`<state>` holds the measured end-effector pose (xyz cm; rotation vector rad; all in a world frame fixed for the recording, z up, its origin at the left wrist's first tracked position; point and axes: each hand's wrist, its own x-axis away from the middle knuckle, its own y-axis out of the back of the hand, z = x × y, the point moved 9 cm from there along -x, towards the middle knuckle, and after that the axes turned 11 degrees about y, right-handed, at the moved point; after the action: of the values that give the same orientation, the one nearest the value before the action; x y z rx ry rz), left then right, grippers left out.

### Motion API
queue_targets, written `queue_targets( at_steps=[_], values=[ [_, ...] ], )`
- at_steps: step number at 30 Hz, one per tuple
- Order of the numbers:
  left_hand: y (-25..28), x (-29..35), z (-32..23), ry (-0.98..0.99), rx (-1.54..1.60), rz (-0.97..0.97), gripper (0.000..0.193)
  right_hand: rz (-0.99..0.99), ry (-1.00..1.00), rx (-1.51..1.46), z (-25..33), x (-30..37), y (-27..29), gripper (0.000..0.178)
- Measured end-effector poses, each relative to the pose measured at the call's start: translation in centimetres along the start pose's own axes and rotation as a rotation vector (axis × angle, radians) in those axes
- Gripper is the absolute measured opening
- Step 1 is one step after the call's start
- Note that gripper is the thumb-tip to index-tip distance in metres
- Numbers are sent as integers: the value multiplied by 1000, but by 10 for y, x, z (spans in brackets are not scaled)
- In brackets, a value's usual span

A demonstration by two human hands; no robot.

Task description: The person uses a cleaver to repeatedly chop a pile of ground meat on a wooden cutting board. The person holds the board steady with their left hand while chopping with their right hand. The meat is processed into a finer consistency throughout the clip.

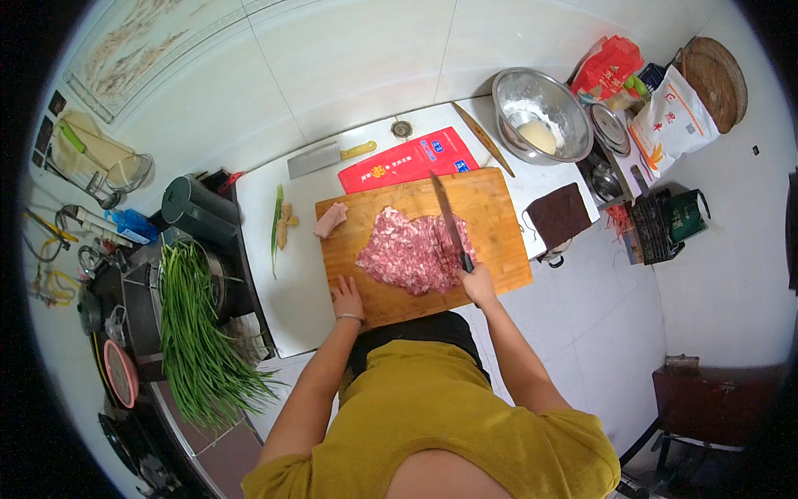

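Note:
My right hand (477,284) grips the dark handle of a long knife (446,208), its blade pointing away over the right part of a spread of minced meat (409,254). The pink and white mince lies flat in the middle of a wooden cutting board (504,249). Fingers spread, my left hand (347,299) rests on the board's near left edge and holds nothing. At the board's far left corner sits a pale pink piece of meat (331,219).
A cleaver (314,160) and a red packet (391,170) lie beyond the board, near a rolling pin (482,140). At left are ginger (285,223) and green chives (195,333). A steel bowl (532,87) holding dough (538,136) stands at the far right.

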<state>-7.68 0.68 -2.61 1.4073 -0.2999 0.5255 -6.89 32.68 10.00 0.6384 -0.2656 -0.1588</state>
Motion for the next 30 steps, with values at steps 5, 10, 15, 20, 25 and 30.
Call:
queue_targets(
  at_steps=[5, 10, 15, 20, 25, 30],
  values=[
    [14, 3, -2, -11, -13, -15, 66, 100, -270, 15, -93, 1, -60, 29],
    [5, 1, 0, -20, -7, -16, 71, 10, 10, 51, -15, -13, -6, 26],
    [-1, -4, 0, 4, -13, 12, 75, -225, 41, 17, -32, 2, -29, 27],
    [20, 11, 1, 4, -39, 50, 82, 109, -29, 185, -16, -6, -20, 28],
    [20, 10, -2, 8, -13, 111, 105, -92, -10, -37, -29, 4, -24, 32],
    [6, -1, 4, -5, -30, 39, 106, 99, -167, 69, -64, -1, -48, 35]
  ],
)
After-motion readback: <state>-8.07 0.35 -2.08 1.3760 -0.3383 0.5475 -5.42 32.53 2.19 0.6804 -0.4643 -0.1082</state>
